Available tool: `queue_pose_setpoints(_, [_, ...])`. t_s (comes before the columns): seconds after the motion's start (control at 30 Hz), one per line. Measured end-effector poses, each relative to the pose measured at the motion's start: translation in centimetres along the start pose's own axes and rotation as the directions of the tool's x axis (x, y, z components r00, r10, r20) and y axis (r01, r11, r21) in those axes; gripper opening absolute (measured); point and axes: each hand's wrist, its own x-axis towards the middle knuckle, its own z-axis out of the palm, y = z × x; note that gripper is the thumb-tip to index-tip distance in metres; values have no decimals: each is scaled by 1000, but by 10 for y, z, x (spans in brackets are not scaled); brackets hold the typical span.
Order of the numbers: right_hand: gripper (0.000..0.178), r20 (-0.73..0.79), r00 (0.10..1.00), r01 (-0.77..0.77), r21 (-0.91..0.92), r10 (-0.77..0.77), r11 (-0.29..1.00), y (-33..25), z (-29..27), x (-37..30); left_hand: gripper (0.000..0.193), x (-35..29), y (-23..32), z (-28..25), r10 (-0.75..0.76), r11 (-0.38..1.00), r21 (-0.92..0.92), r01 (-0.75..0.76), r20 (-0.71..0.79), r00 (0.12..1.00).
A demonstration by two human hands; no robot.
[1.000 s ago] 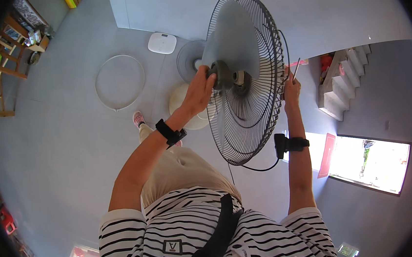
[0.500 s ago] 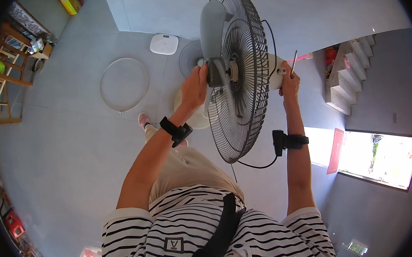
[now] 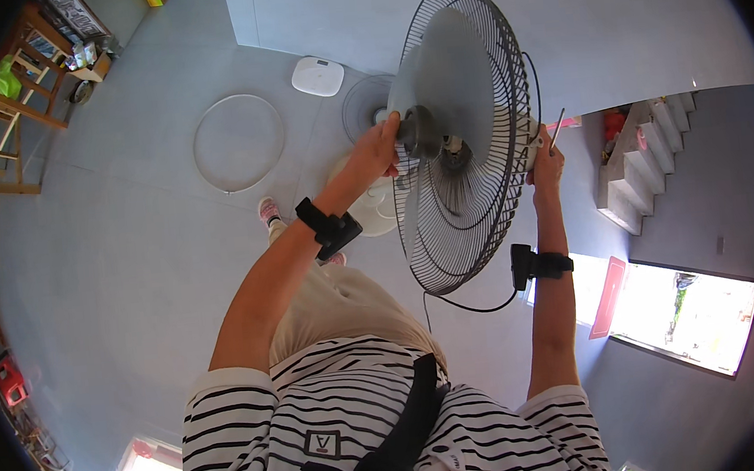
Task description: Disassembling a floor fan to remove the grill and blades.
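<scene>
A fan with a dark wire rear grille (image 3: 501,216) stands upright in front of me, its front side uncovered. My left hand (image 3: 376,152) is closed on the dark hub (image 3: 422,133) of the grey fan blade (image 3: 456,67), in front of the motor shaft (image 3: 454,152). Whether the hub still touches the shaft I cannot tell. Behind the grille, my right hand (image 3: 548,167) grips the pale motor housing (image 3: 531,146), from which a thin metal rod (image 3: 558,128) sticks up. Its fingers are partly hidden. Below the fan, a round pale base (image 3: 370,209) shows on the floor.
A thin hoop (image 3: 197,153), a round wire grille (image 3: 353,112) and a white bathroom scale (image 3: 318,76) lie on the grey floor. Wooden chairs (image 3: 33,95) stand at far left, concrete stairs (image 3: 648,158) at right. A dark cable (image 3: 482,309) hangs below the fan.
The fan blade has turned and its surface is blurred. Fan and both hands sit slightly farther right in view, as the view itself has shifted. Both hands keep their holds.
</scene>
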Motion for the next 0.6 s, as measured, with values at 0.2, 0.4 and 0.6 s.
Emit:
queue_pose_setpoints(0.2, [49,-29,999,-23,-22,22,999,-8,4,-3,27,-9,-5,-7,359,933,-9,-359,-14,933])
queue_pose_setpoints(0.4, [47,-34,991,130,-28,-131,991,-5,-10,-16,25,7,5,-27,262,956,80,-282,193,945])
queue_pose_setpoints(0.6, [29,-350,937,33,93,1,995,-31,-50,-115,29,21,12,-39,186,967,100,-233,347,919])
